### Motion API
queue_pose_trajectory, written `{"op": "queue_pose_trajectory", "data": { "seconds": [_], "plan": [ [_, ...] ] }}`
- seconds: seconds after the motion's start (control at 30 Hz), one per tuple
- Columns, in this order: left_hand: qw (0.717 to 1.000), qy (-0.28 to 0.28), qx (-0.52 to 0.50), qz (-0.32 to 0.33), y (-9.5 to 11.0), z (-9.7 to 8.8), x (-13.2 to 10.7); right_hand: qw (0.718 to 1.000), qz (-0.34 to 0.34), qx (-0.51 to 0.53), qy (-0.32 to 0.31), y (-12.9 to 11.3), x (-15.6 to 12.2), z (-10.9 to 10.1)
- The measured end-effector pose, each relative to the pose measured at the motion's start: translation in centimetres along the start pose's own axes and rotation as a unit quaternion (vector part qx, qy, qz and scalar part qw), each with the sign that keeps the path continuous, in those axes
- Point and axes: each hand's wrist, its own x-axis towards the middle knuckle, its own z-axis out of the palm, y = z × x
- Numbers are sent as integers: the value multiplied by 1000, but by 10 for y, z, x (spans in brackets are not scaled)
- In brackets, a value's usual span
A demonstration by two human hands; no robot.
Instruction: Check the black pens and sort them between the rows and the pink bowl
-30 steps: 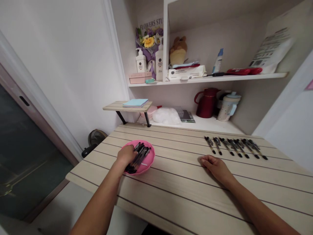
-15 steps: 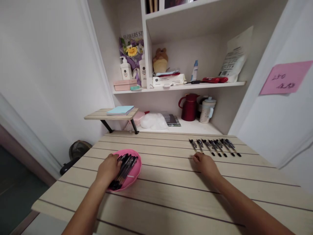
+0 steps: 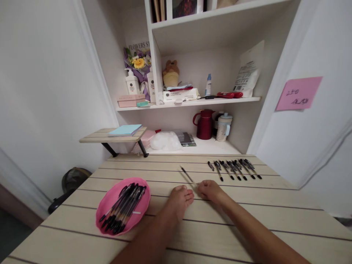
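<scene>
A pink bowl (image 3: 110, 200) holding several black pens sits at the front left of the slatted wooden table (image 3: 247, 220). My left hand (image 3: 180, 200) and my right hand (image 3: 209, 190) meet at the table's middle, both pinched on one black pen (image 3: 187, 175) that points up and away to the left. A row of several black pens (image 3: 233, 169) lies at the table's far right, just beyond my right hand.
Behind the table, white shelves carry a red jug (image 3: 204, 124), a pale mug (image 3: 223, 127), bottles, a plush toy and flowers. A small wooden riser (image 3: 112, 138) with a blue notebook stands at the back left. A pink note (image 3: 298, 93) hangs on the right wall.
My left hand has left the pink bowl with a pen and moved right to the table's middle. My right hand came left to meet it. The view shifted right.
</scene>
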Motion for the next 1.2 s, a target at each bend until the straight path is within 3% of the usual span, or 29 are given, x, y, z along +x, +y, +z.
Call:
{"op": "queue_pose_trajectory", "data": {
  "seconds": [0.1,0.17,0.23,0.3,0.33,0.4,0.5,0.67,0.9,1.0,1.07,1.13,1.2],
  "plan": [
    [997,-10,-72,-3,-5,5,13,978,-49,184,-87,1,-17,14],
    [995,-21,-102,10,-8,5,15,969,-66,217,-100,7,-15,9],
    [993,-31,-111,29,-11,4,14,986,-66,147,-40,17,-1,-8],
    [992,-34,-111,42,-12,4,12,997,-38,-23,57,26,20,-31],
    [992,-33,-111,46,-13,4,12,990,-8,-116,82,29,31,-42],
    [992,-29,-112,49,-14,4,12,978,25,-178,107,34,49,-57],
    [992,-25,-115,49,-16,4,13,971,49,-205,117,34,67,-61],
    [989,-49,-129,59,-17,2,14,962,68,-241,108,31,80,-50],
    [991,-61,-90,72,-17,2,12,962,64,-245,102,32,74,-52],
    [992,-78,-3,97,-20,4,9,982,23,-162,96,34,58,-49],
    [987,-91,78,109,-23,5,7,997,5,-8,77,33,42,-44],
    [976,-109,145,117,-27,5,5,983,23,176,45,28,25,-41],
    [965,-128,187,128,-30,5,6,944,44,328,18,20,8,-40]
  ]
}}
